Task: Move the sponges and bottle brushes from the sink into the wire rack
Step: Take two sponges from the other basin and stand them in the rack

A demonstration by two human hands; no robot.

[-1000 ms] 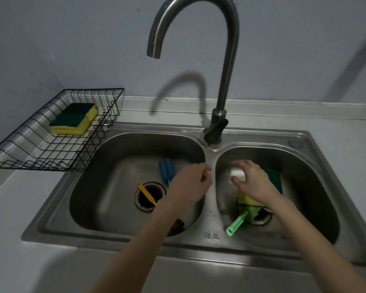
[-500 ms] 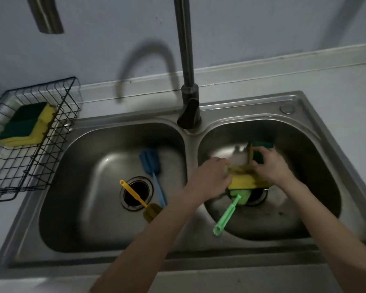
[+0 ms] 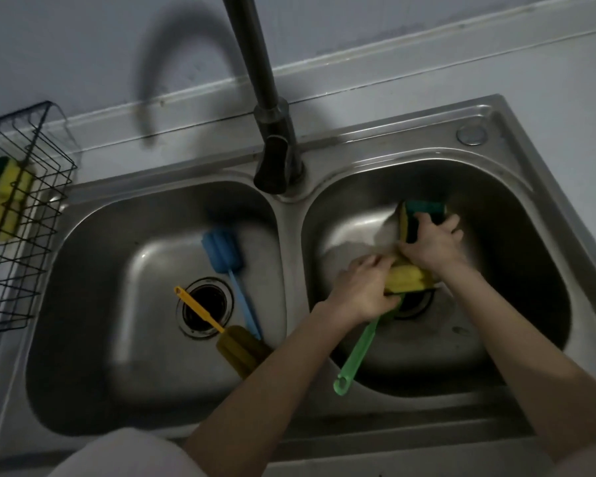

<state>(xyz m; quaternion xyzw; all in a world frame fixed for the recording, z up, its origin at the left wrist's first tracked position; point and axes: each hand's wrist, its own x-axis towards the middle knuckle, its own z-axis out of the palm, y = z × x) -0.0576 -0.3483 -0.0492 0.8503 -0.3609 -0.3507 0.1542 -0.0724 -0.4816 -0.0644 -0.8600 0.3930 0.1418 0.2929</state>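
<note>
Both hands are down in the right basin of the steel double sink (image 3: 291, 218). My left hand (image 3: 362, 290) grips a yellow sponge (image 3: 405, 278) lying over the drain. My right hand (image 3: 432, 244) holds a yellow-and-green sponge (image 3: 422, 211) standing on edge against the back wall. A green bottle brush (image 3: 356, 359) lies under the left hand, handle toward me. In the left basin lie a blue bottle brush (image 3: 222, 251) and a yellow bottle brush (image 3: 234, 346). The black wire rack (image 3: 31, 215) at far left holds one yellow-and-green sponge (image 3: 0, 197).
A dark tap (image 3: 276, 146) rises from the ledge between the basins, its spout out of view above. Grey counter surrounds the sink, with the wall close behind. Open drains sit in both basins.
The view has tilted down and closed in on the sink. Both hands went from hovering above the divider into the right basin and closed on the two sponges.
</note>
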